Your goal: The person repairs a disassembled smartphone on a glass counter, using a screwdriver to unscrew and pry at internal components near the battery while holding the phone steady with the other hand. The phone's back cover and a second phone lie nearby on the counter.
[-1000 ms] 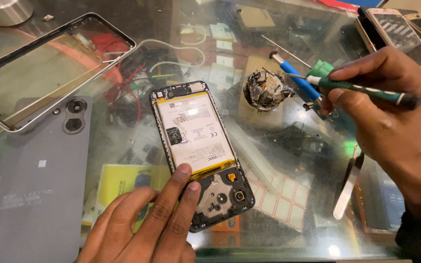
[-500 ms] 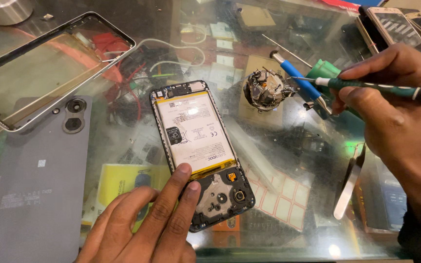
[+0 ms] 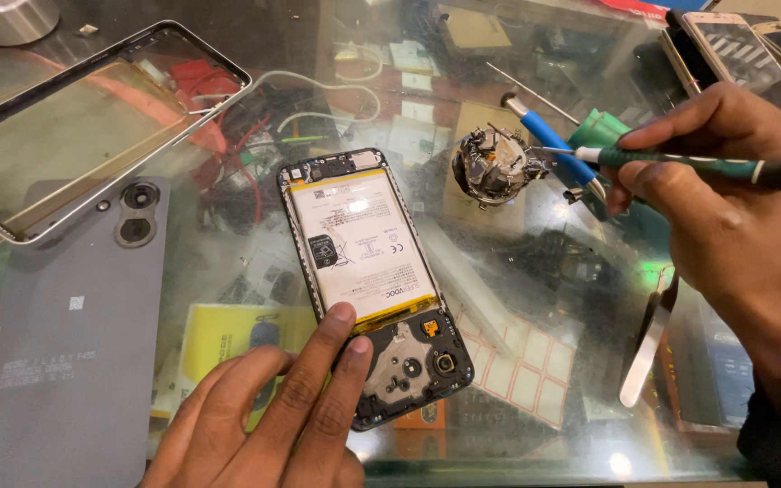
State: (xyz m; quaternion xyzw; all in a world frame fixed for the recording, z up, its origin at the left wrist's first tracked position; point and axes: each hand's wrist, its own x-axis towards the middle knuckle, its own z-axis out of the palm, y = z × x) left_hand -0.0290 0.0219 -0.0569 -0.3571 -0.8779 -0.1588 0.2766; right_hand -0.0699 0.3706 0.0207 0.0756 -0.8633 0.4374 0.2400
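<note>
An opened phone [image 3: 368, 271] lies on the glass table, back cover off, its white battery showing. My left hand [image 3: 273, 416] rests on its near end, two fingertips pressing beside the camera area. My right hand [image 3: 716, 199] grips a green-handled screwdriver [image 3: 680, 163] and holds it level. The screwdriver's thin tip reaches a small round clump of screws and metal parts [image 3: 490, 163], which looks like a magnetic holder.
A grey back cover [image 3: 56, 343] lies at left, with a phone frame [image 3: 92, 117] beyond it. A blue-handled tool [image 3: 549, 145] lies by the clump. A metal pry tool [image 3: 648, 339] sits at right, more phones [image 3: 734, 45] at top right.
My right hand has moved slightly right and levelled the screwdriver, whose tip now touches the clump of parts. My left hand and the phone have stayed still.
</note>
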